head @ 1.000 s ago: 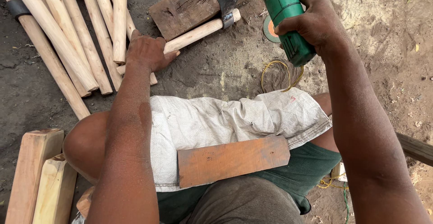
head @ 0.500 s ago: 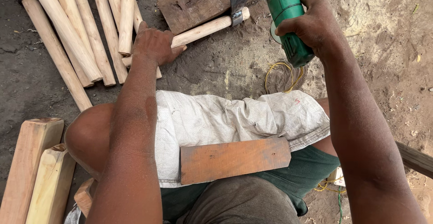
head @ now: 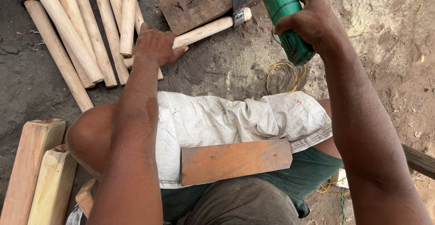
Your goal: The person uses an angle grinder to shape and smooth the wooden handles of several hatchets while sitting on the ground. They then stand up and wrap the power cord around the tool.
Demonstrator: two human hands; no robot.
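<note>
A board (head: 235,161) lies across a cloth (head: 217,120) on the person's lap. Ahead on the ground, the left hand (head: 156,46) rests on a hatchet handle (head: 204,31), just right of a pile of poles (head: 81,30). The right hand (head: 312,21) holds a grinder (head: 285,16) above a wire coil (head: 283,75). Wood blocks (head: 38,170) stand at the left.
</note>
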